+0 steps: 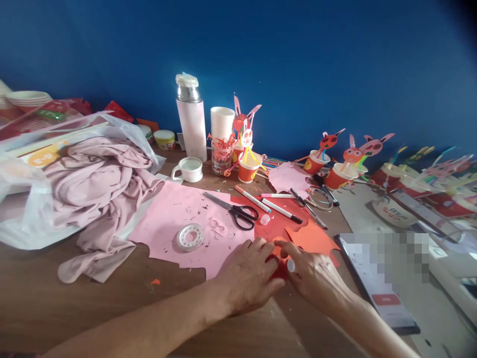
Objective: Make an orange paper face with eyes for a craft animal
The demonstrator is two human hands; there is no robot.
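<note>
My left hand point(248, 276) and my right hand point(311, 273) meet over a small red paper piece point(280, 270) at the near edge of the wooden table point(74, 298). Both hands have their fingers curled and pressed onto it. A small white thing sits at my right thumb; I cannot make out what it is. An orange paper cutout point(311, 237) lies just beyond my right hand. A pink paper sheet point(179, 219) spreads to the left, with a roll of clear tape point(190, 236) and black-handled scissors point(234, 211) on it.
Several marker pens point(281, 210) lie behind the red paper. Paper-cup rabbit figures point(248, 159) line the blue wall. A thermos point(191, 117), a white mug point(189, 169), stacked cups point(222, 122), pink cloth point(97, 194) and a tablet point(380, 283) are also there.
</note>
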